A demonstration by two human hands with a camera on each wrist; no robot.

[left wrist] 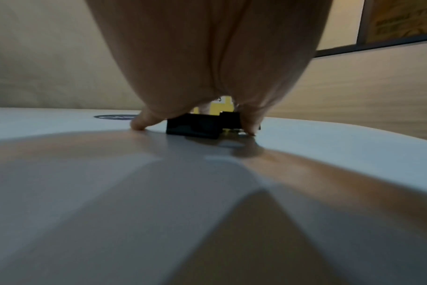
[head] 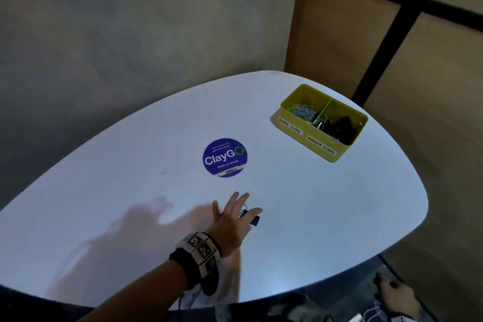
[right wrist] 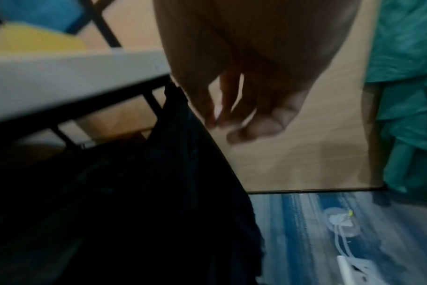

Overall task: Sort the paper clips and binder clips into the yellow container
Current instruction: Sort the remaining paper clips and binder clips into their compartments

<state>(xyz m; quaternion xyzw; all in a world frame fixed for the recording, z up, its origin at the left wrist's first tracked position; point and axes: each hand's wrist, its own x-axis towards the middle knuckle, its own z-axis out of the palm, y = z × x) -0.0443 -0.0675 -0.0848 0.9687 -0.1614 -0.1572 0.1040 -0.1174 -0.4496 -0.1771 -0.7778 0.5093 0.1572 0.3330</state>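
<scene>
Our left wrist [head: 201,251] wears a pale band printed with square black-and-white marker patterns over a black strap, and a thin black cable [head: 180,300] hangs from it. Our forearms are bare.

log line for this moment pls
left hand: over black binder clips on table, fingers spread, none lifted | right hand: idle below table edge | yellow container: both compartments hold clips

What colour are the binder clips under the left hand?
Black. The binder clips show best in the left wrist view, lying on the white table beneath the left hand.
</scene>
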